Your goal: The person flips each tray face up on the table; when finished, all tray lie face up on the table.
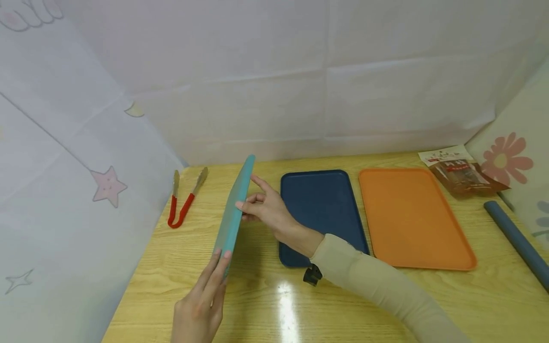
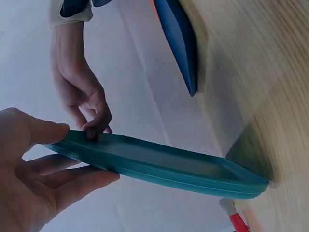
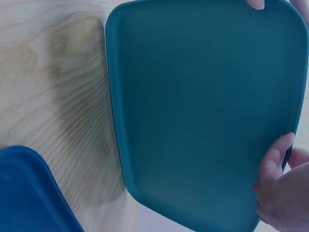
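A teal tray (image 1: 235,209) is tilted up on its long side, left of the middle of the table. My left hand (image 1: 199,297) grips its near end, thumb on one face and fingers on the other, as the left wrist view shows along the tray's rim (image 2: 183,176). With thumb and fingers my right hand (image 1: 270,209) pinches the upper long edge. The right wrist view shows the tray's flat inner face (image 3: 203,96) with nothing on it, and my right hand (image 3: 285,193) at the rim. Its lower edge is at or close to the tabletop; contact is unclear.
Right of the teal tray lie a dark blue tray (image 1: 319,205) and an orange tray (image 1: 416,216). Red-handled tongs (image 1: 182,209) lie at the back left. A brown snack packet (image 1: 463,174) and a grey-blue rod (image 1: 516,240) are at the right. White cloth walls (image 1: 257,105) enclose the table.
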Demonstrator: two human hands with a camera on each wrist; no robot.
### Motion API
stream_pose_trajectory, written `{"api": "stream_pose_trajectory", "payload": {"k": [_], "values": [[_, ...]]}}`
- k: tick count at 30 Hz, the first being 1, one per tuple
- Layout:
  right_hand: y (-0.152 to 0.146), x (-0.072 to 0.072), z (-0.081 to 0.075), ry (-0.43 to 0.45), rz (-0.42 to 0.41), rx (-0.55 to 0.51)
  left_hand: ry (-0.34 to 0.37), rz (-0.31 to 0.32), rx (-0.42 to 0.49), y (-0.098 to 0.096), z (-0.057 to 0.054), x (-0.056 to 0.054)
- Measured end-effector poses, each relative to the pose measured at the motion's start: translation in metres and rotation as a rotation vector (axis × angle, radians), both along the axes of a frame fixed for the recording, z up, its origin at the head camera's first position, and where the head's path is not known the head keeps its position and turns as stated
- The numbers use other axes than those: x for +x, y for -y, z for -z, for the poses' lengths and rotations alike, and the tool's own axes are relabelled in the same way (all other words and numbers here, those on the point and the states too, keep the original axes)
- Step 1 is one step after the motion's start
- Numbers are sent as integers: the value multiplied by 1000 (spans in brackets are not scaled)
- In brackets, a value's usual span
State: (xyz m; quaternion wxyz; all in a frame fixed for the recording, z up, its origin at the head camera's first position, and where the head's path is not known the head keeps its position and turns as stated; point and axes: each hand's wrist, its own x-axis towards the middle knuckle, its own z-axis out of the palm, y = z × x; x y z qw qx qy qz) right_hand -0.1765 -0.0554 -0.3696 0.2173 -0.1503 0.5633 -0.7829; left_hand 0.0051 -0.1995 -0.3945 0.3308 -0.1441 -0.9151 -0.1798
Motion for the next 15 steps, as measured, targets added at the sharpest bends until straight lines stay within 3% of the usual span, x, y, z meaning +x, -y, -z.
{"api": "stream_pose_trajectory", "payload": {"k": [5,9,12,15], "values": [[-2,0,2,-24,-35,-17,18,-3,54,2,-7,3],[-4,-1,10,-51,-42,15,18,-43,101,4,-13,5],[-4,-3,21,-71,-69,97,14,-96,149,6,-17,8],[-4,-4,35,-71,-164,237,17,-154,203,8,-20,11]]}}
